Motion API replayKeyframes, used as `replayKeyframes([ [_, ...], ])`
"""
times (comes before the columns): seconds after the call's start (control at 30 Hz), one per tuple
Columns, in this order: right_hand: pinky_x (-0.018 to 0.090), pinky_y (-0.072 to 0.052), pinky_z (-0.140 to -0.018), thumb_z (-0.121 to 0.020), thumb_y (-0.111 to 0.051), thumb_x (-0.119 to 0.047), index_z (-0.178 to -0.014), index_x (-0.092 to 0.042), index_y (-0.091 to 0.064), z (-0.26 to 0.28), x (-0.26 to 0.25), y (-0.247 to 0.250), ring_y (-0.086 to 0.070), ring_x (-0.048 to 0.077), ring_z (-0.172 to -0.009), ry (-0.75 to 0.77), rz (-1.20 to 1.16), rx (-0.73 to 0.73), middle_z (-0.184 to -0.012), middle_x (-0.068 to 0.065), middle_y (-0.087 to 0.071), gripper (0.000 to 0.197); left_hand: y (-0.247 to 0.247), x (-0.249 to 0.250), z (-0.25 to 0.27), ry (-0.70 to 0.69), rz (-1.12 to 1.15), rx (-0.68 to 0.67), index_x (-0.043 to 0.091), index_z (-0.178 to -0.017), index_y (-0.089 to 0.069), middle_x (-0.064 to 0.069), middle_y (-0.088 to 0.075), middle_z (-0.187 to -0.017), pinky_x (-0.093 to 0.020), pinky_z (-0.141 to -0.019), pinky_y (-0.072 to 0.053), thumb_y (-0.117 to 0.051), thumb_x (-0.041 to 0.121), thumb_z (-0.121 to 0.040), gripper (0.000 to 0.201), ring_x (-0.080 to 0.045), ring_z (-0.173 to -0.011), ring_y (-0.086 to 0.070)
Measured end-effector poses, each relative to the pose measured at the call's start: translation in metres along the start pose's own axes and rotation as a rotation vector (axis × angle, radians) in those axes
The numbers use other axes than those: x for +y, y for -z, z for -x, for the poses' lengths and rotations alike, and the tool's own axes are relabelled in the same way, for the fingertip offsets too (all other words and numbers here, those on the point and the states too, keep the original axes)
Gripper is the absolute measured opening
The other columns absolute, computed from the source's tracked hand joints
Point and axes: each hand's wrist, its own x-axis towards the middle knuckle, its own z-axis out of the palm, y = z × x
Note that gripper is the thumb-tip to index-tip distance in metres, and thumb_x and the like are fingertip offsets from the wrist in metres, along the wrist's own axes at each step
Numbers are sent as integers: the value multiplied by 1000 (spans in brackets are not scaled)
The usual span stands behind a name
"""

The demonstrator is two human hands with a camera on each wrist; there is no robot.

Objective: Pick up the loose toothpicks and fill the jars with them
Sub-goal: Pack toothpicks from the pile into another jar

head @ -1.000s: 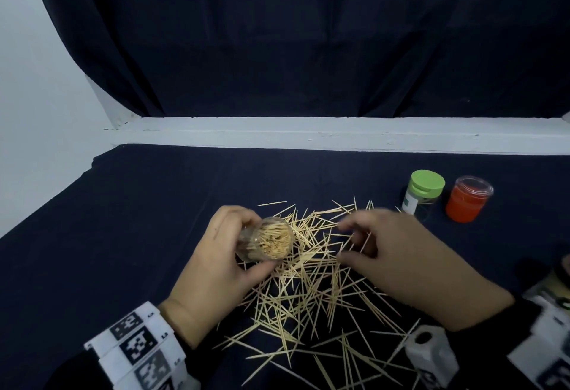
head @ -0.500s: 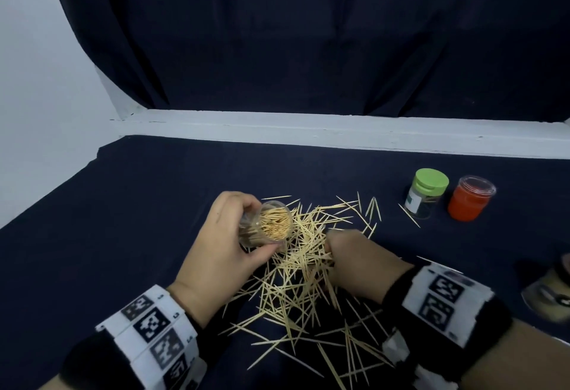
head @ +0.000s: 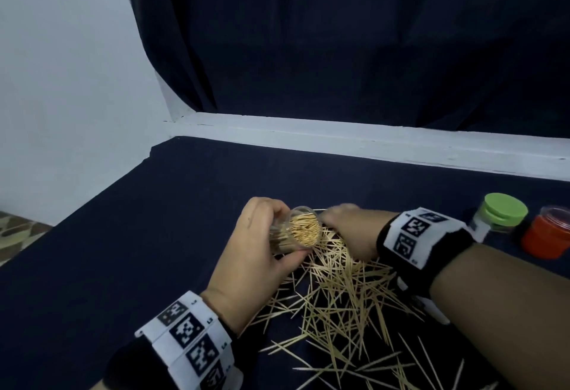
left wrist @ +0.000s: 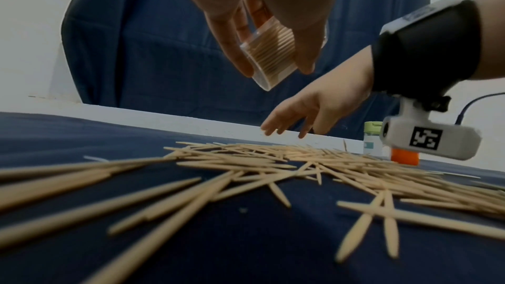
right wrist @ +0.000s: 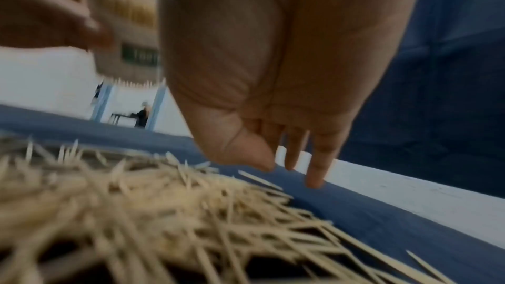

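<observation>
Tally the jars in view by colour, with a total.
Clear open jar, held in left hand, nearly full of toothpicks: 1
Green-lidded jar: 1
Orange jar: 1
Total: 3

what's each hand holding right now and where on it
The left hand grips a clear plastic jar of toothpicks round its side wall. The right hand holds nothing, fingers spread above the loose wooden toothpicks.

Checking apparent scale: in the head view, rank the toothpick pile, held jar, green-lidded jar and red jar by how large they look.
1. toothpick pile, by far.
2. held jar and green-lidded jar: look alike, unranked.
3. red jar: cut off by the frame edge, so unsure.
</observation>
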Motion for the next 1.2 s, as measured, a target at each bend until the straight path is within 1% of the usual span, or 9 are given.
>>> replayKeyframes([
  [0.23,33,-41,-97,-84,-62,-10,-126,-33,-44,20,18,-10,-36,12,-119,119,-55,-2,-124,-11,-38,50,-2,-2,-2,0,21,10,25,-99,-50,14,-48,-100,-7,-77,-40,-83,27,-66,47,5,-99,-45],
  [0.33,34,-41,-99,-80,-56,-6,-132,-37,-36,36,22,-14,-34,11,-122,97,-92,-5,-125,-13,-39,64,-3,-1,-1,-7,20,-13,26,-100,-49,15,-47,-101,-8,-78,-40,-84,26,-66,49,3,-99,-45],
  [0.4,36,-40,-104,-75,-62,-13,-144,-41,-14,45,23,-15,-32,15,-128,24,-163,-15,-132,-9,-37,88,-5,0,0,-17,10,-27,26,-100,-49,15,-47,-101,-8,-79,-40,-85,24,-65,50,3,-100,-45],
  [0.5,43,-20,-115,-69,-78,-32,-146,-43,6,56,22,-14,-15,25,-141,-33,-173,-32,-147,-2,-24,114,-6,2,0,-26,7,-40,27,-99,-48,16,-47,-101,-6,-81,-38,-84,25,-65,50,2,-100,-46],
  [0.6,37,-21,-116,-72,-78,-37,-150,-30,-6,58,22,-18,-18,19,-141,-5,-79,-6,-151,-1,-23,106,-6,4,1,-30,13,-44,27,-98,-49,15,-47,-100,-5,-80,-37,-84,25,-65,49,3,-99,-46],
  [0.73,30,-34,-106,-82,-62,-19,-139,-35,-35,54,23,-23,-33,13,-128,103,-57,62,-131,-8,-41,65,-6,5,0,-37,-1,-45,26,-98,-49,16,-47,-99,-3,-81,-36,-85,24,-64,49,4,-99,-45],
  [0.87,29,-33,-106,-82,-63,-12,-143,-43,-25,57,28,-19,-30,9,-126,90,-174,91,-134,-13,-38,78,-6,4,1,-38,-3,-49,27,-97,-49,17,-47,-100,-3,-80,-36,-86,22,-64,50,5,-98,-45],
  [1.03,36,-34,-109,-63,-84,-43,-149,-24,-17,62,35,-9,-24,16,-135,-79,-91,14,-145,-6,-28,110,-6,3,1,-33,3,-47,27,-98,-48,17,-47,-100,-2,-80,-36,-86,22,-65,50,7,-100,-45],
  [1.2,38,-39,-105,-72,-72,-54,-142,-22,-30,58,31,-27,-33,16,-131,-65,-11,16,-136,-4,-33,88,-8,3,1,-39,3,-57,26,-98,-49,17,-47,-101,-2,-80,-37,-86,21,-65,50,7,-101,-46],
])
